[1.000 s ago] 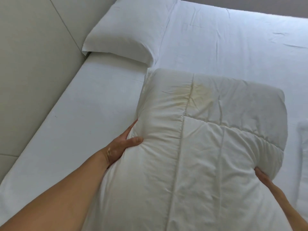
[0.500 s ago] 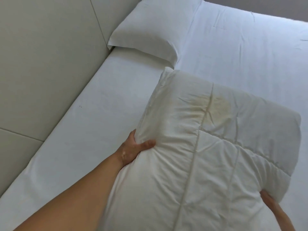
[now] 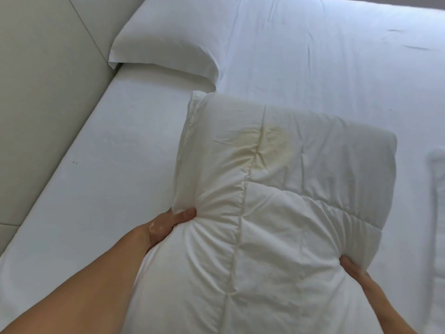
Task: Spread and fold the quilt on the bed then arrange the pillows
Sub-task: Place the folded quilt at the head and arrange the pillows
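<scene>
Right hand (image 3: 355, 270) mostly under quilt (image 3: 301, 201)

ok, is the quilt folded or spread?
Folded: the quilt is a thick, layered bundle held between left hand and right hand.

Quilt (image 3: 277, 213) folded into thick cream-white bundle; stitched seams cross its top; yellowish stain near far end; both side edges bunched inward; near end out of frame; pillow (image 3: 168, 39) white, lying flat by far left edge of bed (image 3: 337, 68), just beyond quilt's far corner; bed sheet white, faintly creased.
</scene>
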Action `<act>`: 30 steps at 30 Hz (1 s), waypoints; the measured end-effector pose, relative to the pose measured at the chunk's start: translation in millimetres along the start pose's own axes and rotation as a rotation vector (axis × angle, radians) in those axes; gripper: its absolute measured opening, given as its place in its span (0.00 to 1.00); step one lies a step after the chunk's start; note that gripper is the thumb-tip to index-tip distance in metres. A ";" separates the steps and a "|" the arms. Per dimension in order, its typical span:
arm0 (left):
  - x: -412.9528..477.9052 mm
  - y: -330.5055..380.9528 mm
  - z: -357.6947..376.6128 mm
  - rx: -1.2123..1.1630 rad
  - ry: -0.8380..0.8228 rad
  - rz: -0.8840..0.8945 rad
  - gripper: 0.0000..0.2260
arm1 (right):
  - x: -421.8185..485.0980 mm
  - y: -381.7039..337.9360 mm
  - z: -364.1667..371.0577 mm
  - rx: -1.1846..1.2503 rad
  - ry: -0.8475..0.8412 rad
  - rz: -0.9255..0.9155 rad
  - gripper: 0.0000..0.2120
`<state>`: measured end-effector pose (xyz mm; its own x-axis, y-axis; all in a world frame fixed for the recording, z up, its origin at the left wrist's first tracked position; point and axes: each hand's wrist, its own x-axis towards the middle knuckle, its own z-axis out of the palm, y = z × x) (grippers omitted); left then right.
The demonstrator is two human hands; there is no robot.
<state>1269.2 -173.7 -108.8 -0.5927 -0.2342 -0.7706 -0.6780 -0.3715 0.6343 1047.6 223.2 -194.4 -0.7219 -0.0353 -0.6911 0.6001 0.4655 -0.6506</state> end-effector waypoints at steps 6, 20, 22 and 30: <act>-15.2 -20.0 -18.0 -0.119 0.030 0.017 0.53 | -83.2 -41.7 8.9 0.080 -0.129 -0.089 0.25; -187.4 10.5 -207.5 -0.201 0.357 0.147 0.50 | -205.1 -102.8 170.6 0.122 -0.549 -0.237 0.46; -209.3 10.8 -239.6 -0.222 0.420 0.177 0.47 | -219.7 -106.7 208.5 0.146 -0.574 -0.264 0.36; -187.3 -13.1 -315.2 0.011 0.517 0.017 0.41 | -227.4 -79.1 317.8 0.134 -0.688 -0.167 0.47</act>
<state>1526.1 -408.1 7.9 -0.3129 -0.6547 -0.6881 -0.6761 -0.3553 0.6455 1273.8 -86.7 -85.9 -0.4532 -0.6664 -0.5921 0.5695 0.2945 -0.7674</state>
